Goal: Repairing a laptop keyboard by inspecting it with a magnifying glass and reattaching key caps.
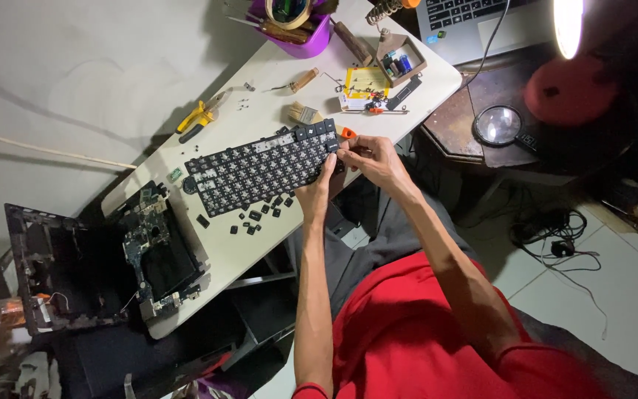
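On the table [260, 244], 2 hands [367, 159] grip 1 keyboard [260, 168].

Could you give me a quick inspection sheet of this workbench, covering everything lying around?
Surface: white table, crowded.
Job's things: black keyboard with several keys off; loose keycaps beside it.
Clutter: yellow pliers, brush, purple tray, opened laptop base.
Hands: left hand and right hand both grip the keyboard's right end.
Cables: black tangle on the floor.
Surroundings: magnifying glass, lit lamp, second laptop.
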